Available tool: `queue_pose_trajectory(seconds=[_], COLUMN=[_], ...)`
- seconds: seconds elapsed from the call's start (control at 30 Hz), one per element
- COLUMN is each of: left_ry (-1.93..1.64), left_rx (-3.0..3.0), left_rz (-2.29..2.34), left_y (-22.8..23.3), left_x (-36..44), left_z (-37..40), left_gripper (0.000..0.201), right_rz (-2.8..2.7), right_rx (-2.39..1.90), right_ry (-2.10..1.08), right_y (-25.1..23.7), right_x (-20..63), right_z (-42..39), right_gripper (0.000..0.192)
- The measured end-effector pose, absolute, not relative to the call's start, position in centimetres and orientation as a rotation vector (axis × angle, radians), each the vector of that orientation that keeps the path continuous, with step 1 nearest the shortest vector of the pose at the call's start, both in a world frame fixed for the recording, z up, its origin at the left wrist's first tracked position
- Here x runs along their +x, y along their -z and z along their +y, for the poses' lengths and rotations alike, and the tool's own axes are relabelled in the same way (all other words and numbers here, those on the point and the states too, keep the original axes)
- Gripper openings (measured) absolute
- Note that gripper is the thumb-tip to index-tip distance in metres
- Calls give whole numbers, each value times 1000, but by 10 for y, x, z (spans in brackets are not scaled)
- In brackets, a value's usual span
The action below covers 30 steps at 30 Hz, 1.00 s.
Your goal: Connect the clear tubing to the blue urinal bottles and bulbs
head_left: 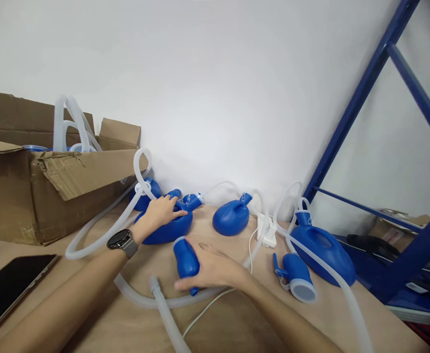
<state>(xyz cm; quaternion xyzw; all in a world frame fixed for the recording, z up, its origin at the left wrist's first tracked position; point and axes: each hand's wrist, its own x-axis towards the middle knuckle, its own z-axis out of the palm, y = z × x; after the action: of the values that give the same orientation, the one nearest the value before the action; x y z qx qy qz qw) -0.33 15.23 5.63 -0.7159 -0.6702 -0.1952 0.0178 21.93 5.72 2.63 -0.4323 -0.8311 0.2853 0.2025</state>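
A blue cup (186, 260) lies on the table (237, 318), the right hand (211, 269) closed around it. The left hand (161, 212) rests, fingers spread, on a blue bottle (170, 229) behind it. Clear hoses (100, 225) trail around. 2 more bottles (232, 218) and a box (34, 196) sit nearby.

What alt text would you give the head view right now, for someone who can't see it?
On a wooden table, the left hand rests on a blue bottle while the right hand holds a blue cup over a clear hose. More blue bottles, hoses and an open cardboard box lie around.
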Motion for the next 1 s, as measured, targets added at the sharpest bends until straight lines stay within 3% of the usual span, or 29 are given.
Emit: queue_pose_trajectory(seconds=[0.07,0.23,0.43,0.53,0.73,0.93,1.0], left_ry=[625,650,703,775,1284,1610,1651], left_rx=[-2162,-2217,-2737,-3173,-2749,-2431,-2373], left_rz=[-2126,-2134,-1796,-1548,-1857,-2086,-2126], left_y=[-55,-67,-115,-134,-163,-174,-173], left_x=[0,3,13,23,12,-29,-33], left_z=[150,142,113,91,71,77,79], left_gripper=[114,110,79,84,85,95,96], right_rz=[-2464,-2458,-2243,-2145,-1758,-2824,-3060], right_rx=[-1261,-1202,-918,-737,-761,-885,-838], right_ry=[-640,-562,-905,-1084,-1296,-1505,-1034], right_y=[-29,-50,-97,-103,-99,-95,-87], right_x=[214,236,290,294,288,258,233], right_z=[55,80,102,98,96,64,38], right_gripper=[111,92,84,81,72,76,64])
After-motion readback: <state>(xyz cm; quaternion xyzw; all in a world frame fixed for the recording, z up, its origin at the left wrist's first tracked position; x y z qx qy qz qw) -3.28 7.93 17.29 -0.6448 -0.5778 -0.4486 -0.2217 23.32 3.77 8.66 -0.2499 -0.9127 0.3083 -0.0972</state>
